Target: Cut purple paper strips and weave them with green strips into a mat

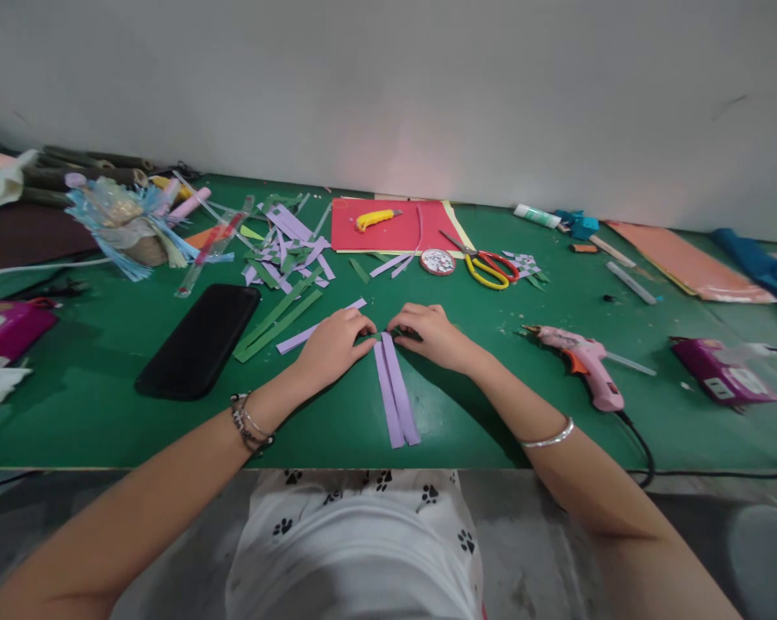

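Two purple paper strips (396, 392) lie side by side on the green table, their far ends between my hands. A bit of green paper strip (379, 336) crosses them there, mostly hidden by my fingers. My left hand (337, 337) pinches at its left end, thumb and fingertips together. On the other side, my right hand (431, 334) is closed in a pinch at the right end. Left of my left hand are another purple strip (293, 341) and several green strips (278, 327).
A black phone (198, 342) lies at left, near a pile of paper scraps (289, 241). Behind my hands are red paper (388, 237), a yellow cutter (376, 220) and scissors (485, 265). A pink glue gun (582, 357) with a cord and a purple box (724, 370) sit at right.
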`<control>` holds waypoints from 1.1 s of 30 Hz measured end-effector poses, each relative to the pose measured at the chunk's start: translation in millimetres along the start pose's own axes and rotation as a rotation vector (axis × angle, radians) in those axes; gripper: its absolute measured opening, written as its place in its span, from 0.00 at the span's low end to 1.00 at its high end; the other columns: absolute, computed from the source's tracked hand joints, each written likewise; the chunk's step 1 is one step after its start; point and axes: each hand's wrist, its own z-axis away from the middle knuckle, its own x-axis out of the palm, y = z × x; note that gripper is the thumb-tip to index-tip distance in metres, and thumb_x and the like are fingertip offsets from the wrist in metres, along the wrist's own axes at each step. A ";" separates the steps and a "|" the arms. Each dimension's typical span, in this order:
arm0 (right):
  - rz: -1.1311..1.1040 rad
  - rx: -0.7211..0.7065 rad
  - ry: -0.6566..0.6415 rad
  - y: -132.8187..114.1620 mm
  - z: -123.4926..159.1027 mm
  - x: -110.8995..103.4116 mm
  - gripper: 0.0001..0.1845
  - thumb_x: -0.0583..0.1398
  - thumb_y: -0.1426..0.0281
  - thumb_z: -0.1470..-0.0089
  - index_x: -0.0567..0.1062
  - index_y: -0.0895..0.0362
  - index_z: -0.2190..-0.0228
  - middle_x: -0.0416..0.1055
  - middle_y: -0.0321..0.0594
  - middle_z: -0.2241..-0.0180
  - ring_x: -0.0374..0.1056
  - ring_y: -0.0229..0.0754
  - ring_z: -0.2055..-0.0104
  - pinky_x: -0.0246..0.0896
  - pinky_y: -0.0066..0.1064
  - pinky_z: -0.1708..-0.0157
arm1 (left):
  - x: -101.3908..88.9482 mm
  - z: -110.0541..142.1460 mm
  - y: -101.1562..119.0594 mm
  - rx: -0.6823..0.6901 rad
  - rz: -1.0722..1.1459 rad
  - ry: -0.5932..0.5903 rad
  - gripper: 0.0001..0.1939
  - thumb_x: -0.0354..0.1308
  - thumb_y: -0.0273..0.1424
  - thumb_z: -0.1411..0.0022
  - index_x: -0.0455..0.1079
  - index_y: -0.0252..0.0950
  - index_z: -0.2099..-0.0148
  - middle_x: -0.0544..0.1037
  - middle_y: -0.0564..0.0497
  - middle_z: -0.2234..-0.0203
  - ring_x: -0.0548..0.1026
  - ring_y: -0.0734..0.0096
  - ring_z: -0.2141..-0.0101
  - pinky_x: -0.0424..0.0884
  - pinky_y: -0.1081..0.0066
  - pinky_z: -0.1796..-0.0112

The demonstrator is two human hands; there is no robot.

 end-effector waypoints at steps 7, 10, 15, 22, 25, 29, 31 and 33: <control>0.045 -0.005 0.018 0.0 0.3 2.5 0.06 0.56 0.72 0.48 0.71 0.55 0.66 0.66 0.38 0.67 0.61 0.39 0.62 0.40 0.30 0.64 | -0.5 0.9 0.8 0.006 -0.039 -0.016 0.07 0.52 0.30 0.43 0.69 0.33 0.64 0.71 0.48 0.69 0.69 0.63 0.64 0.65 0.66 0.65; 0.056 -0.005 0.023 -0.7 0.3 2.3 0.07 0.56 0.72 0.48 0.72 0.55 0.66 0.66 0.38 0.66 0.61 0.40 0.61 0.39 0.30 0.64 | -0.2 1.1 1.4 0.004 -0.043 -0.021 0.07 0.52 0.30 0.43 0.69 0.33 0.63 0.71 0.48 0.68 0.69 0.62 0.63 0.65 0.65 0.64; 0.054 -0.006 0.051 -3.0 0.9 1.9 0.09 0.53 0.73 0.47 0.73 0.55 0.67 0.68 0.38 0.68 0.62 0.39 0.62 0.37 0.32 0.65 | 1.1 1.0 -0.3 0.014 -0.037 -0.006 0.07 0.51 0.30 0.43 0.69 0.35 0.64 0.72 0.49 0.68 0.69 0.63 0.63 0.65 0.65 0.64; 0.033 0.044 0.113 -4.5 1.0 7.7 0.06 0.56 0.68 0.48 0.72 0.55 0.68 0.67 0.37 0.67 0.62 0.39 0.62 0.37 0.32 0.64 | 1.5 1.5 -0.3 0.020 -0.039 0.010 0.06 0.51 0.29 0.44 0.68 0.35 0.65 0.71 0.49 0.70 0.68 0.64 0.64 0.65 0.66 0.65; 0.015 0.054 0.109 -3.4 0.7 9.0 0.05 0.57 0.71 0.49 0.72 0.54 0.68 0.67 0.36 0.68 0.62 0.39 0.62 0.37 0.31 0.65 | 1.7 2.3 0.3 0.025 -0.048 0.006 0.07 0.51 0.30 0.43 0.68 0.34 0.65 0.71 0.48 0.69 0.68 0.63 0.64 0.66 0.65 0.64; -0.003 0.048 0.106 -1.6 0.9 9.2 0.05 0.57 0.73 0.50 0.73 0.54 0.68 0.66 0.35 0.68 0.62 0.39 0.62 0.37 0.31 0.65 | 3.3 3.0 -0.3 0.033 -0.056 0.011 0.08 0.50 0.29 0.43 0.68 0.33 0.63 0.70 0.47 0.68 0.68 0.62 0.63 0.66 0.64 0.63; -0.006 0.047 0.111 -1.5 1.2 9.3 0.06 0.57 0.73 0.50 0.73 0.54 0.68 0.66 0.36 0.69 0.62 0.39 0.62 0.37 0.31 0.65 | 3.8 3.4 -0.9 0.083 -0.057 0.042 0.10 0.50 0.28 0.43 0.66 0.32 0.59 0.69 0.46 0.65 0.68 0.63 0.62 0.66 0.64 0.61; -0.010 0.048 0.114 -1.8 1.4 9.3 0.06 0.57 0.73 0.50 0.73 0.54 0.68 0.66 0.36 0.69 0.62 0.39 0.62 0.37 0.31 0.65 | 3.4 3.9 -1.3 0.182 -0.062 0.063 0.11 0.49 0.27 0.42 0.65 0.33 0.56 0.69 0.46 0.63 0.67 0.64 0.60 0.65 0.65 0.59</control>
